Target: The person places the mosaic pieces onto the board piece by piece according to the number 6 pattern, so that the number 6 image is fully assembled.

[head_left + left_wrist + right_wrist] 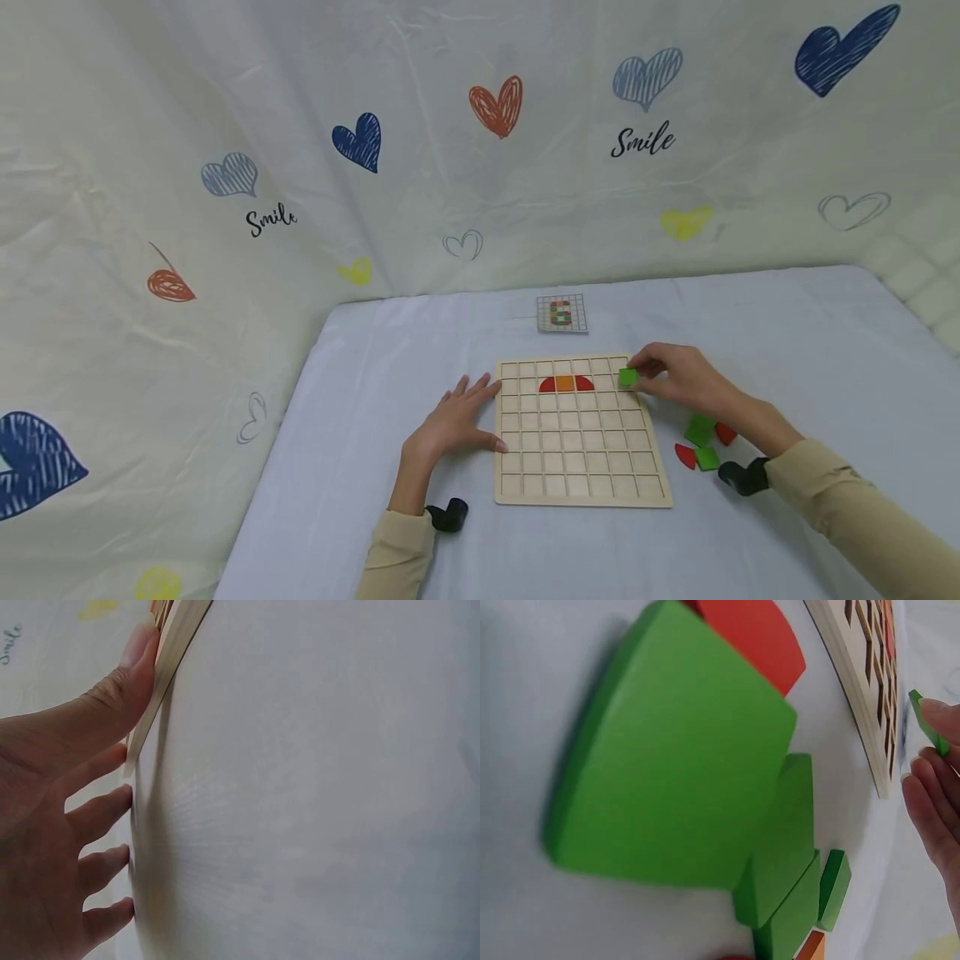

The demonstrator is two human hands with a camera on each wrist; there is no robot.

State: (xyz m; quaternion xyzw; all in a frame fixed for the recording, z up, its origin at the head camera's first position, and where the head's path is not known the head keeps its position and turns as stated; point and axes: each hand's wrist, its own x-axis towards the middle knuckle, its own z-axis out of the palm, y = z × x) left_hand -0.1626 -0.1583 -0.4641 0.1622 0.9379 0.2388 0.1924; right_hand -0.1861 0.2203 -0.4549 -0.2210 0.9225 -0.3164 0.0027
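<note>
A square wooden grid board (566, 467) lies on the white-covered table. Near its top row sit a red quarter-circle piece (548, 385), an orange square piece (565, 383) and a second red quarter-circle (584, 383), side by side. My right hand (686, 379) pinches a green square tile (627, 378) over the board's upper right edge; in the right wrist view the tile (928, 724) is tilted between thumb and fingers. My left hand (453, 422) is spread, its thumb and fingertips touching the board's left edge.
Several loose pieces lie right of the board, among them green tiles (701, 431) and a red quarter-circle (686, 455). A small pattern card (562, 313) lies behind the board. Black wrist cameras (447, 515) are on both wrists. A curtain with printed hearts hangs behind.
</note>
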